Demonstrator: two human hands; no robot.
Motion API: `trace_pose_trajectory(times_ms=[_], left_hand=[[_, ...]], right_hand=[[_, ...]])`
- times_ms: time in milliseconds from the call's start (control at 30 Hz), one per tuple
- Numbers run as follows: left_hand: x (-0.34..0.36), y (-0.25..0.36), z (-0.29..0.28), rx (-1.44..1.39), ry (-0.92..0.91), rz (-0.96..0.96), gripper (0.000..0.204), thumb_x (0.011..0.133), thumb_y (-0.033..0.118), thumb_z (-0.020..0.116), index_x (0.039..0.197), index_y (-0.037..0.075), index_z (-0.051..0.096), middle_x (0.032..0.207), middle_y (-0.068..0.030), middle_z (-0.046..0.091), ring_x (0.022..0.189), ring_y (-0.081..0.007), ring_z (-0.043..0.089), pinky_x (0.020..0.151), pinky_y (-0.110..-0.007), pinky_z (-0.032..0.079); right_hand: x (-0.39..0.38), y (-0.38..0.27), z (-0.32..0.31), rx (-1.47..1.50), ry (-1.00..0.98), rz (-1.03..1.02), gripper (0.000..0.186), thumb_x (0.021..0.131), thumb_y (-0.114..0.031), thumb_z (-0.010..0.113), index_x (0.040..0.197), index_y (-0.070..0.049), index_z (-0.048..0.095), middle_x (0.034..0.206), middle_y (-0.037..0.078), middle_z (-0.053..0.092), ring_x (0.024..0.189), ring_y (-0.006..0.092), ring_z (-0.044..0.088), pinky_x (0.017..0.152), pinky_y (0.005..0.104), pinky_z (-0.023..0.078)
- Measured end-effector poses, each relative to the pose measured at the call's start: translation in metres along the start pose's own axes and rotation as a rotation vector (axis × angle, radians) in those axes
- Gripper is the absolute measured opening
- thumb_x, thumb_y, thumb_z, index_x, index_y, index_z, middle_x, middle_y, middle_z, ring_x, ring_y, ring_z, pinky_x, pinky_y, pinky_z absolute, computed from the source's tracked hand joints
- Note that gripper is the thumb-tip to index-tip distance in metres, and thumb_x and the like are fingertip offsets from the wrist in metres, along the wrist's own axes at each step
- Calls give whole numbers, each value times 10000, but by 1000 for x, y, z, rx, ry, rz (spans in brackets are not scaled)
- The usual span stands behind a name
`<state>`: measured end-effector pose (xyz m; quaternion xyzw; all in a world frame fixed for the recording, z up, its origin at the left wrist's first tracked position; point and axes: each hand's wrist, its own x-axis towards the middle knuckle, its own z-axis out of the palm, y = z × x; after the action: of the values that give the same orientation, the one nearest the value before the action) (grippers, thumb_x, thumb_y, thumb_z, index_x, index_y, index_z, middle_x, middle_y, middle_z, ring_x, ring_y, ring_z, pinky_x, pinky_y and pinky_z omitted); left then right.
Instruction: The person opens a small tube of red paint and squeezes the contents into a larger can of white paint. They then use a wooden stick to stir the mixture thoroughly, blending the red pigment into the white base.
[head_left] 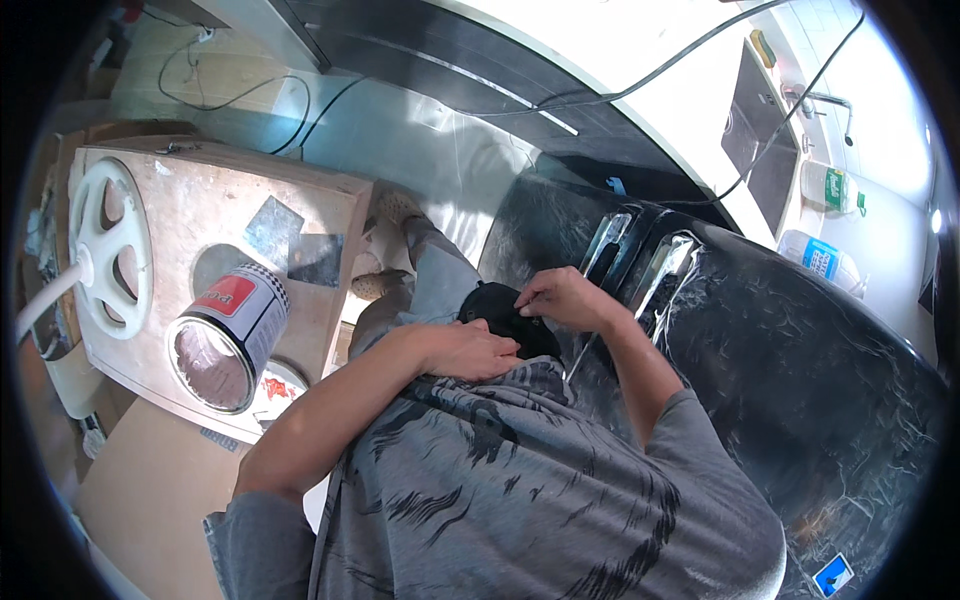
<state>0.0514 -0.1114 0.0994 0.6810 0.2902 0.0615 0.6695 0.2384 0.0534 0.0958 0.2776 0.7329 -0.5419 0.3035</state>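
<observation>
A black pouch (492, 303) of soft fabric rests at my waist, in front of my grey shirt. My left hand (468, 350) lies across its near side, the thumb up and the fingers bent over the fabric. On the pouch's right side, my right hand (566, 299) has its thumb and fingertips pinched together at the upper edge. Whatever sits between those fingertips is too small to make out. The inside of the pouch is hidden from view.
At left, an open can (262, 318) with a pinkish paste stands on a wooden box (330, 215), near a white wheel-shaped mixer head (112, 248). A black plastic-wrapped appliance (780, 380) stands close at right. Cables (655, 75) cross the white counter (590, 40); plastic bottles (825, 262) lie beyond.
</observation>
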Motion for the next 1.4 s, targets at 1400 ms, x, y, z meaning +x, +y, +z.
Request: trace_pose_trajectory(times_ms=[1400], left_hand=[[-81, 46, -40, -103, 472, -463, 392, 944, 252, 569, 1245, 18, 659, 1237, -181, 680, 1161, -351, 626, 1009, -400, 486]], right_hand=[[48, -16, -22, 8, 112, -400, 126, 717, -21, 825, 794, -26, 725, 832, 81, 696, 749, 208, 682, 669, 340, 542]])
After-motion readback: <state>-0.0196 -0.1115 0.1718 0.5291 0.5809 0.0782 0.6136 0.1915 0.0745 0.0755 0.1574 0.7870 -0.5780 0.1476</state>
